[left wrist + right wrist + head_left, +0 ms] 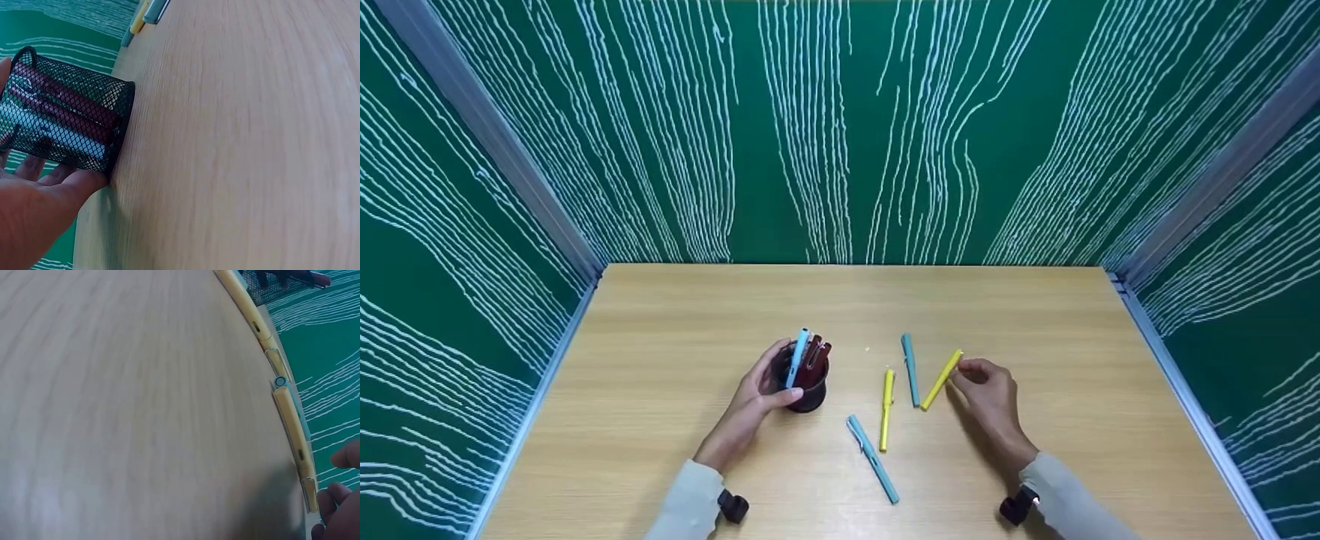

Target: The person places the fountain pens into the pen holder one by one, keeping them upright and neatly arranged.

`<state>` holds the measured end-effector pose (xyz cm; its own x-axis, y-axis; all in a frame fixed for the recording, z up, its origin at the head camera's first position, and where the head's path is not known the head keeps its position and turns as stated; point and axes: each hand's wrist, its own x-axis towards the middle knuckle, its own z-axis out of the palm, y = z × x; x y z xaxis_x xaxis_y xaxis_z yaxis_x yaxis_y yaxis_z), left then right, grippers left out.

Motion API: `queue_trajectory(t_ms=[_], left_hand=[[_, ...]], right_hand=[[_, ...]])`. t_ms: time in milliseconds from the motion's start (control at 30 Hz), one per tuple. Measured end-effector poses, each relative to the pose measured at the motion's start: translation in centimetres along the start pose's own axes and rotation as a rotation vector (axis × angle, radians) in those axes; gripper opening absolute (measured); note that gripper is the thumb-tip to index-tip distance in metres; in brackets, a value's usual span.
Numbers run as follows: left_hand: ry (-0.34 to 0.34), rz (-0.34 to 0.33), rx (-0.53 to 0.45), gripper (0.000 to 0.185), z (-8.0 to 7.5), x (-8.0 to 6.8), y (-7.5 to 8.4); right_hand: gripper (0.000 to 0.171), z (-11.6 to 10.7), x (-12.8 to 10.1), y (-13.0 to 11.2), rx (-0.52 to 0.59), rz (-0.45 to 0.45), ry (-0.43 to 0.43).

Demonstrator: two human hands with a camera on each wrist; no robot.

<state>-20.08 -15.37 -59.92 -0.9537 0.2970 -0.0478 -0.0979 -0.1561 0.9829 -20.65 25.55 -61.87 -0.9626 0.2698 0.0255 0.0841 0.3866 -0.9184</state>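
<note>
My left hand (746,411) grips a black mesh pen holder (808,400), fingers round its far side and thumb across its front. In the holder stand a light blue pen (797,358) and dark red pens (814,367), also visible through the mesh (73,112) in the left wrist view. My right hand (994,401) is at the upper, clip end of a yellow pen (941,381) lying on the table. In the right wrist view the thumb (347,454) stands apart from the curled fingers, which are right beside the pen's capped end.
Left of that yellow pen lie a teal pen (911,371), a second yellow pen (887,409) and a blue pen (873,459) nearer the front. The wooden table (697,300) is bounded by green walls (877,135) with white wavy lines.
</note>
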Motion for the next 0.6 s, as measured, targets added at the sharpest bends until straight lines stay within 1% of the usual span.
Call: queue_trajectory(t_ms=[300,533,600], left_hand=[[-0.002,0.016,0.031,0.093,-0.2,0.2,-0.1],[0.001,0.012,0.049,0.093,-0.2,0.1,-0.1],[-0.001,0.017,0.048,0.092,-0.2,0.1,-0.1]], right_hand=[[0.023,0.9,0.4,0.1,-0.045,-0.035,0.006],[0.025,1.5,0.9,0.1,-0.034,-0.043,-0.027],[0.025,1.7,1.1,0.1,-0.044,-0.058,-0.03]])
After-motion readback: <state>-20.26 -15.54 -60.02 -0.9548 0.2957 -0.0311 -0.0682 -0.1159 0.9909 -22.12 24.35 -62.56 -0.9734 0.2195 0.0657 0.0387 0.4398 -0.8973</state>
